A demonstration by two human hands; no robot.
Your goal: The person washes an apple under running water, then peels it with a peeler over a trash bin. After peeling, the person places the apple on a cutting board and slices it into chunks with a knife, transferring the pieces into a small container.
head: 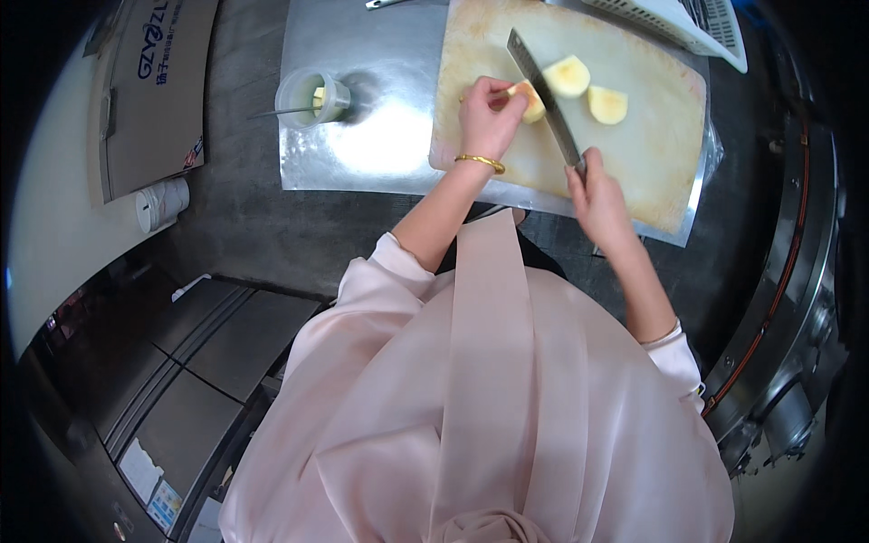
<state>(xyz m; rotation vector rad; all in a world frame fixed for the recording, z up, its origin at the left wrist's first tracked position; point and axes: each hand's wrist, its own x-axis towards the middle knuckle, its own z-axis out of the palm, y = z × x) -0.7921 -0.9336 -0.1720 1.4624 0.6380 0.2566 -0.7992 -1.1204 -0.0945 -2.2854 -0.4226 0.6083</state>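
Note:
My left hand (pixel 490 117) grips a piece of pale yellow fruit (pixel 534 110), which looks like peeled apple, on the white plastic cutting board (pixel 652 163). In my right hand (pixel 597 197) is the handle of a long kitchen knife (pixel 546 91). Its broad blade points away from me and lies right along the right side of the held piece; whether it touches cannot be told. Just beyond the blade are two more cut fruit pieces, one (pixel 567 76) close to it and another (pixel 607 105) farther right. My left fingers hide part of the held piece.
Left of the board, a translucent plastic tub (pixel 305 102) with pale pieces and a thin utensil stands on the metal table (pixel 366 153). A white plastic basket (pixel 679 30) borders the board's far right. Metal equipment (pixel 781 305) runs along the right; a steel cabinet (pixel 204 380) stands behind left.

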